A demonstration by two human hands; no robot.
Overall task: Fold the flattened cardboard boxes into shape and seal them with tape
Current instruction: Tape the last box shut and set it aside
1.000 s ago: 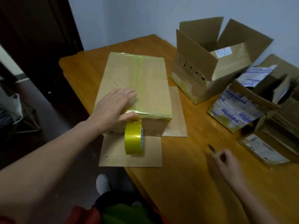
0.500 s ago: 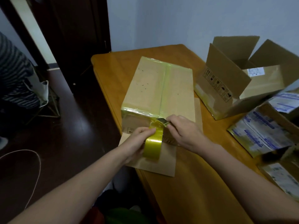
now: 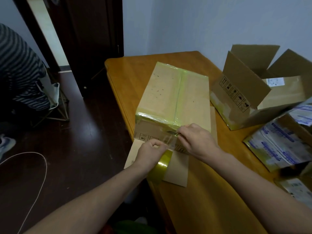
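Taped box (image 3: 175,93) sat by the left edge of the counter (image 3: 202,203); left hand (image 3: 151,153) gripped the tape roll (image 3: 162,164) below the box's near side, right hand (image 3: 198,141) pinched a small blade (image 3: 170,132) against the stretched strip.

Wooden table (image 3: 194,208), orange-brown with a glossy top and a rounded far-left corner, set against a pale wall. A flat cardboard sheet (image 3: 177,169) lies at the near-left edge and overhangs it slightly. A taped box (image 3: 173,93) sits on the sheet, closed, with yellow-green tape along its top seam and edges. An open box (image 3: 239,86) is on the right with its flaps up, near the taped one but apart. Labelled boxes (image 3: 278,146) are packed along the right edge. One more labelled carton (image 3: 293,188) lies nearer, cut off by the frame.
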